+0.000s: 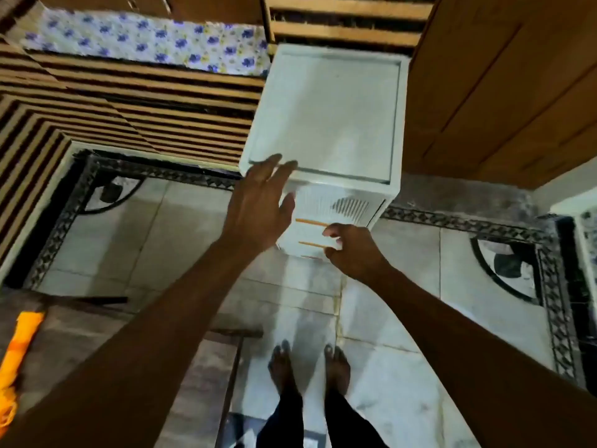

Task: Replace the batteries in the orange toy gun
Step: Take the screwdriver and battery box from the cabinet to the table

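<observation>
A white plastic drawer cabinet (326, 118) stands on the floor ahead of me, its front drawers marked by thin orange handle strips (311, 222). My left hand (258, 205) reaches toward the cabinet's near top-left corner, fingers spread and holding nothing. My right hand (352, 250) is lower, its fingers curled at the front of a drawer near the second orange strip; whether it grips the handle is unclear. No toy gun or batteries are visible. An orange object (16, 354) lies at the far left edge, too cut off to identify.
Wooden slatted bed frame (129, 101) with a floral sheet (145, 40) lies to the left. A wooden wardrobe (504, 85) stands right of the cabinet. Tiled floor (403, 302) with black patterned border; my bare feet (307, 367) below. A low grey surface (106, 334) sits at left.
</observation>
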### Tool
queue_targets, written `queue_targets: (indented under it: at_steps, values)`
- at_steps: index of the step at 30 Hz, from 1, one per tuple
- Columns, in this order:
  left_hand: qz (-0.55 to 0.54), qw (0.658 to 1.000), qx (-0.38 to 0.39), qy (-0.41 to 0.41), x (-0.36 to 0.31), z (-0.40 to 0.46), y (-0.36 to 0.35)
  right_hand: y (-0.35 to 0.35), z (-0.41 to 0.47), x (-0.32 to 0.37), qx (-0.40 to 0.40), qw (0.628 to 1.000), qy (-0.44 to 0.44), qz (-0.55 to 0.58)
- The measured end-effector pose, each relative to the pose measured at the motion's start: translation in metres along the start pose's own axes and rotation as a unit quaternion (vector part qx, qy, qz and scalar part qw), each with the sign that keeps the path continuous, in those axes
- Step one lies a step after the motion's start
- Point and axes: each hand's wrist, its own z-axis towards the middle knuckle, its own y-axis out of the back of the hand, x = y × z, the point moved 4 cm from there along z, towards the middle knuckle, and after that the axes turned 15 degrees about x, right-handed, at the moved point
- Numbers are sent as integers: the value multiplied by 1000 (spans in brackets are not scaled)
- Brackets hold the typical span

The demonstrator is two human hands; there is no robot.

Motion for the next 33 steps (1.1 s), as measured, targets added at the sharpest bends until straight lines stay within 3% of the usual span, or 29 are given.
queue_targets:
  at_steps: [6,12,20,27,33]
  values:
    - [77,995,53,-43,60,37,-51,-40,81,-26,100,991,-29,-90]
    - [107,990,12,-92,79,41,-58,-82,128,-53,125,975,-56,-174]
    - [89,984,-15,-150,91,51,-51,-103,117,-39,17,977,-103,-185]
    - [74,987,12,-145,86,49,-44,-122,33,-8,-69,955,-30,-288]
    - [71,987,42,-138,85,50,-44,-110,-34,26,-167,938,32,-303]
